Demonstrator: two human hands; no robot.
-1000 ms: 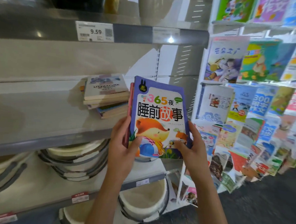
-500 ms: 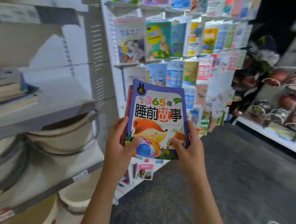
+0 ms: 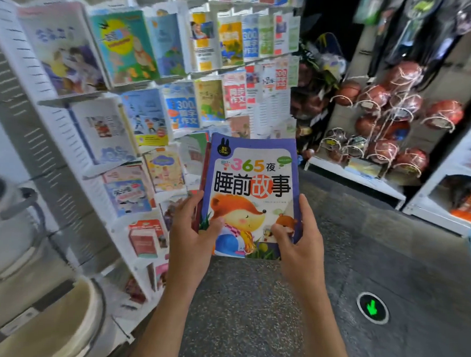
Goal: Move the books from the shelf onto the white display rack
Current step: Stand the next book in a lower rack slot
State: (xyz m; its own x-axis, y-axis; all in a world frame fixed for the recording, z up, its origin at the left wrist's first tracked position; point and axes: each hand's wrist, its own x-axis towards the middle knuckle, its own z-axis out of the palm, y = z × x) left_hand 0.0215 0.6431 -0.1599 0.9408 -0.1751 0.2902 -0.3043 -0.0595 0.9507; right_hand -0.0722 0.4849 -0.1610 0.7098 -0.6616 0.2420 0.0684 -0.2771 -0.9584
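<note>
Shop, as I see it: white display rack stocked with children's books, netted basketballs hung on wall pegs.

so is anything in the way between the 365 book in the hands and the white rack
Nothing visible stands between. The 365 book, held upright by the left hand and right hand, has open air between it and the white display rack to its left. The rack's pockets already look crowded with books, though.

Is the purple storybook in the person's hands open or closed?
Closed. The purple storybook shows its whole front cover, upright and facing the camera, with left hand and right hand gripping its lower edges.
</note>
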